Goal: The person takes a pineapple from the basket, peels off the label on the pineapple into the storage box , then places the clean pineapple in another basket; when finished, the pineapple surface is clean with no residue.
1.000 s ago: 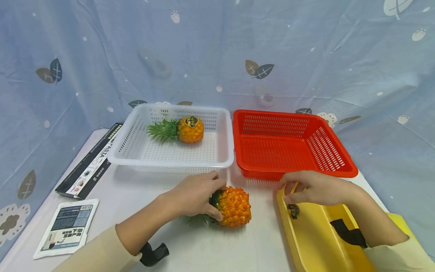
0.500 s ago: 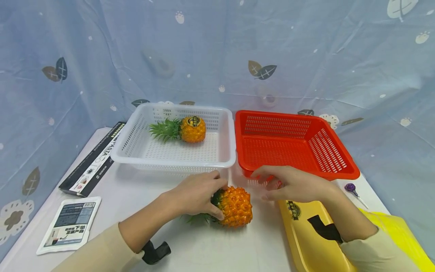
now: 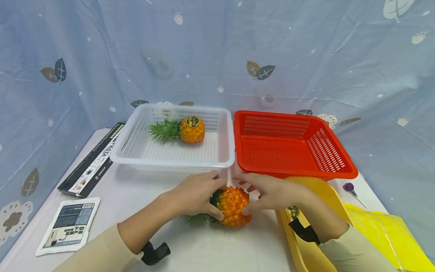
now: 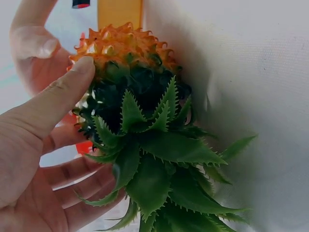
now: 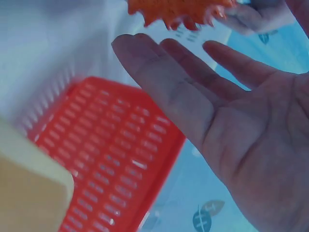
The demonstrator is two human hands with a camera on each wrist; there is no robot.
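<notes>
An orange pineapple with a green crown lies on its side on the white table. My left hand grips it where the body meets the leaves, thumb on the near side. In the left wrist view the thumb presses the spiky skin and the leafy crown points down. My right hand is at the fruit's right end with fingers spread. The right wrist view shows these fingers nearly straight, a small gap from the spiky skin. A second pineapple lies in the white basket.
A red basket stands behind my right hand. Under my right forearm is a yellow tray. Farther right are a purple lollipop and a yellow packet. A pasta box and a white pouch lie left.
My right hand has let go of the yellow tray's edge and moved left to the pineapple's right end. The left hand keeps its grip in place.
</notes>
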